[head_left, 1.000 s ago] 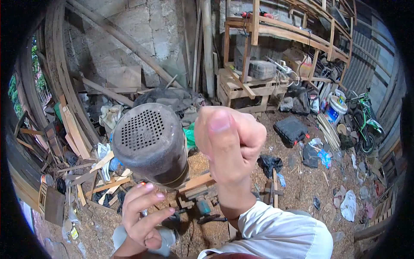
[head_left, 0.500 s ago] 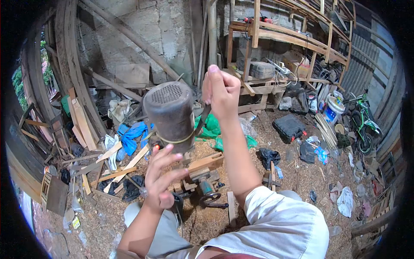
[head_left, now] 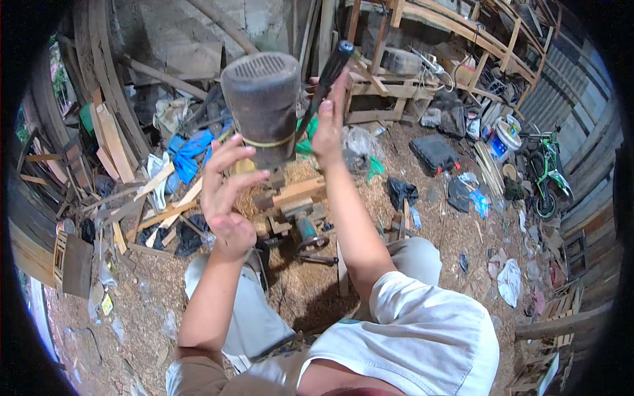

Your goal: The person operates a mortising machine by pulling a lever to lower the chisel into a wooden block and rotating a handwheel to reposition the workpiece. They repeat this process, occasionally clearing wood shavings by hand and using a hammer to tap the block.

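A dark cylindrical machine housing (head_left: 261, 105) with a vented top and a yellow band around its lower part stands high in the middle. My left hand (head_left: 231, 195) is open at its lower left, fingers spread; whether the fingertips touch it is unclear. To the right of the housing a black lever handle (head_left: 335, 63) slants upward. My right hand (head_left: 329, 125) is beside this lever, its fingers stretched upward and the palm near or against it, not wrapped round it. Below are a wooden block (head_left: 299, 191) and a teal vise-like part (head_left: 306, 230) with a handwheel.
Wood offcuts (head_left: 173, 214) and a blue cloth (head_left: 187, 157) lie at left. A black case (head_left: 434, 154), a white bucket (head_left: 505, 144) and a green small bike (head_left: 544, 173) are at right. A wooden rack (head_left: 456, 30) stands behind.
My right hand has unclenched from a fist at the lever, and the black handle now shows. My left hand has shifted slightly left and up. The camera view has moved.
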`<state>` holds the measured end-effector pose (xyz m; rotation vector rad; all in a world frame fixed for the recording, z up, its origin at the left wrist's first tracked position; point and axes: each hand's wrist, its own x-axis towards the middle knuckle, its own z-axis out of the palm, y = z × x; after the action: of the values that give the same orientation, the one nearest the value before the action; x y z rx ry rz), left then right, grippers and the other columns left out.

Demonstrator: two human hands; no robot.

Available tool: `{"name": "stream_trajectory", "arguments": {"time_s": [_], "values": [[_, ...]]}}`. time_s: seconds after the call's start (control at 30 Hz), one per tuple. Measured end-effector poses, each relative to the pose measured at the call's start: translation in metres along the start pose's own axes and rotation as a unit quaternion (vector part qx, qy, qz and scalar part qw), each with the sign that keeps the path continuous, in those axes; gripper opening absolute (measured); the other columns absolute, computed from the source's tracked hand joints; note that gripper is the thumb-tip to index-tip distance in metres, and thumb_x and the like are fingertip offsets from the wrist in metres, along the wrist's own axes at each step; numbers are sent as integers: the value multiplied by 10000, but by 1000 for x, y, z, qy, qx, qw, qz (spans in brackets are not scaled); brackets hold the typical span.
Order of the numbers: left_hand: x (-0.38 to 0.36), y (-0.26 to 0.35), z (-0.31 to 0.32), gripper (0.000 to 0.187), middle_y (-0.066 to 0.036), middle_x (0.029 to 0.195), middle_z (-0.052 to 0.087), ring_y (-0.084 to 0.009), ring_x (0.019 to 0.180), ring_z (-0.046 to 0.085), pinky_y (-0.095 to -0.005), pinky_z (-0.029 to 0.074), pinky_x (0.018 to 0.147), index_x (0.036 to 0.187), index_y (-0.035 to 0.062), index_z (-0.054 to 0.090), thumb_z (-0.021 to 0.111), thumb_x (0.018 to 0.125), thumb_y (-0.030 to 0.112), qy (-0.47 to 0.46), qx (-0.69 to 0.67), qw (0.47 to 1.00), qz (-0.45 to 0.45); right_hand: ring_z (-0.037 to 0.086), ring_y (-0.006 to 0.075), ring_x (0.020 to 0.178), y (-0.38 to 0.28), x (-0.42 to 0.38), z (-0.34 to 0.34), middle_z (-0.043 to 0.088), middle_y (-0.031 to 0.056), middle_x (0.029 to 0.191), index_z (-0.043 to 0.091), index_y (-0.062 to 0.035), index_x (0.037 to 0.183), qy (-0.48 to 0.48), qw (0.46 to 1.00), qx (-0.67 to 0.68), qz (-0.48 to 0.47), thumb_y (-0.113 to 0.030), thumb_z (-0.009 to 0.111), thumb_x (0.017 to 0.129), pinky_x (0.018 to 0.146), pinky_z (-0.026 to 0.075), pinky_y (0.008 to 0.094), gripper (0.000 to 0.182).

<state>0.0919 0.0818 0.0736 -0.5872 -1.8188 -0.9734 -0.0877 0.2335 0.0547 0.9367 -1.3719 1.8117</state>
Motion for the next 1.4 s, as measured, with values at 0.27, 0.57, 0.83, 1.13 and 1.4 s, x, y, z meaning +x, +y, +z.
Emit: {"name": "stream_trajectory", "arguments": {"time_s": [0.27, 0.57, 0.83, 1.13, 1.4], "values": [[-3, -2, 0, 1050, -177, 1219, 675, -399, 1292, 582, -588, 255, 1223, 939, 43, 771, -17, 1014, 733, 27, -2, 1000, 14, 277, 403, 1551, 73, -82, -26, 248, 230, 1703, 218, -25, 1657, -95, 982, -155, 51, -403, 322, 1138, 1255, 209, 439, 650], [-3, -3, 14, 1075, -175, 1224, 671, -387, 1310, 562, -580, 227, 1239, 959, 36, 769, -43, 1005, 739, -14, -1, 1000, 7, 454, 486, 1393, 115, -23, -12, 482, 306, 1512, 301, -156, 1656, -105, 976, -159, 105, -438, 167, 1142, 1185, 318, 455, 601], [-1, -8, 12, 1057, -182, 1223, 668, -382, 1290, 571, -568, 253, 1233, 932, 30, 768, -44, 1030, 700, -11, 4, 1000, 18, 426, 337, 1480, 123, 4, -7, 482, 220, 1580, 516, -62, 1536, -75, 939, 34, 334, -567, 115, 1123, 1229, 249, 358, 766], [-4, -10, 1, 1094, -180, 1202, 677, -390, 1284, 567, -579, 229, 1236, 950, 47, 782, -52, 994, 753, 12, -16, 1000, 18, 623, 305, 1159, 115, -174, -86, 677, 187, 1204, 647, 36, 1284, 224, 928, -219, 202, -260, 369, 1131, 1031, 459, 416, 434], [-5, -9, -5, 1140, -177, 1196, 681, -386, 1262, 583, -577, 249, 1226, 930, 51, 786, -110, 974, 755, 21, -20, 999, 36, 596, 442, 862, 67, -396, -151, 626, 241, 939, 598, 26, 1003, 233, 757, -502, 346, -269, 463, 1074, 819, 459, 542, 332]]}}
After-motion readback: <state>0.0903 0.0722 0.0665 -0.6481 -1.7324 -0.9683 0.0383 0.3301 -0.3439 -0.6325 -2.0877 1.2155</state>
